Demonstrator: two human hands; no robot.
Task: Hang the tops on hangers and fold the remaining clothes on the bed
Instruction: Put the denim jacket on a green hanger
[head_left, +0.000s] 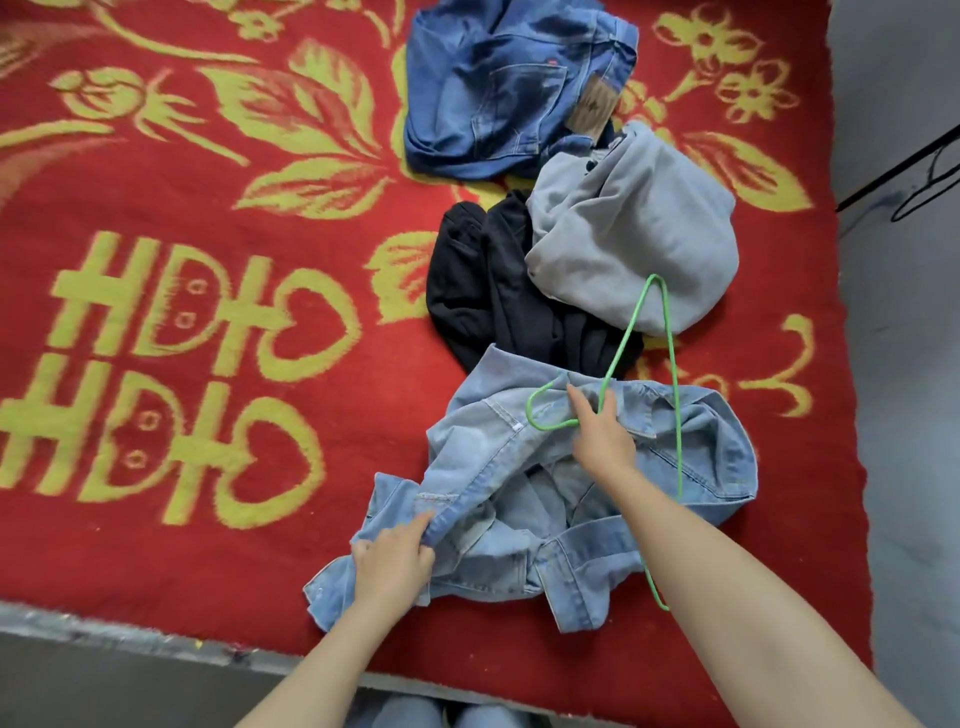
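Lower centre, the light denim shirt (519, 467) lies crumpled on the red blanket (208, 208), the left hand (392, 564) pinching its front edge in curled fingers, likely to hold it open. The right hand (600, 436) grips the green wire hanger (627, 338) below its hook, poised over the collar for feeding inside.

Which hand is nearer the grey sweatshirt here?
Right. The right hand grips the green hanger just short of the grey sweatshirt. The left hand holds the denim shirt by its edge, farther back toward the person.
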